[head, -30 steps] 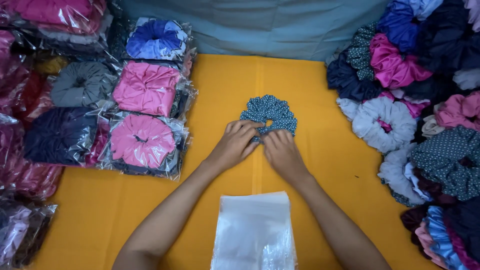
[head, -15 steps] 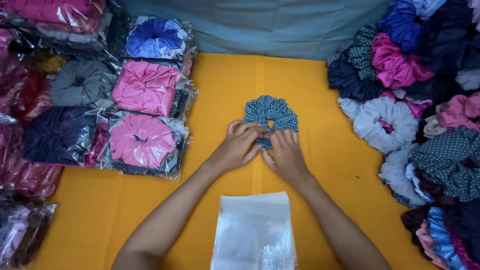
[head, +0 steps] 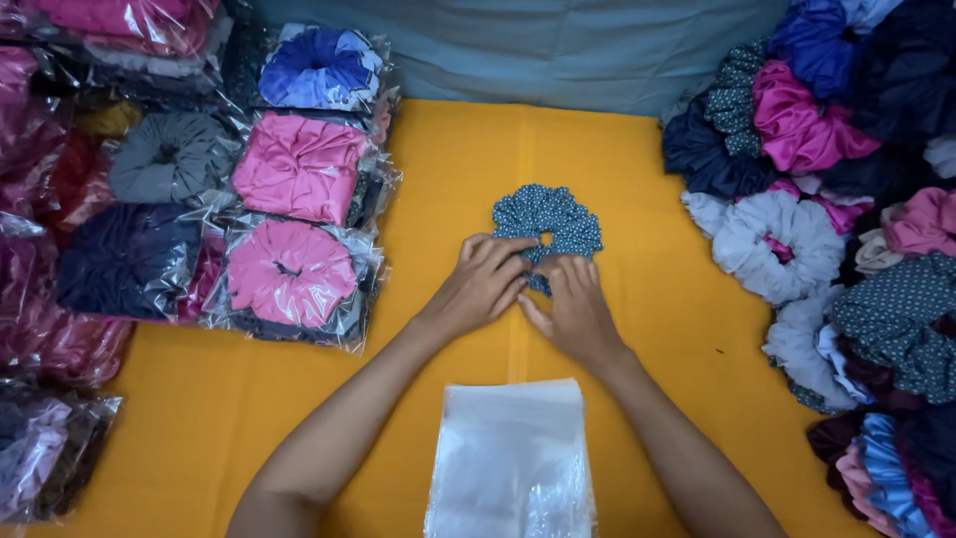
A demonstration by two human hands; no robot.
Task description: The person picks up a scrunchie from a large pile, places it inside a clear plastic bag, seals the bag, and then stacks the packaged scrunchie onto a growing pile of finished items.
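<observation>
Left hand (head: 485,284) and right hand (head: 575,309), fingers curled, press the near edge of a dotted scrunchie (head: 551,221) on a yellow cloth (head: 637,179); clear bags (head: 510,463) lie nearer.

Scrunchie (head: 553,221) lies between bagged scrunchies (head: 294,274) left, loose pile (head: 836,199) right.

Both forearms reach forward from the lower edge, bare, converging toward the centre. Left hand (head: 485,282) lies palm down, fingers curled and pressing. Right hand (head: 570,304) sits just beside it, palm down, thumbs nearly meeting, fingertips bent downward.
</observation>
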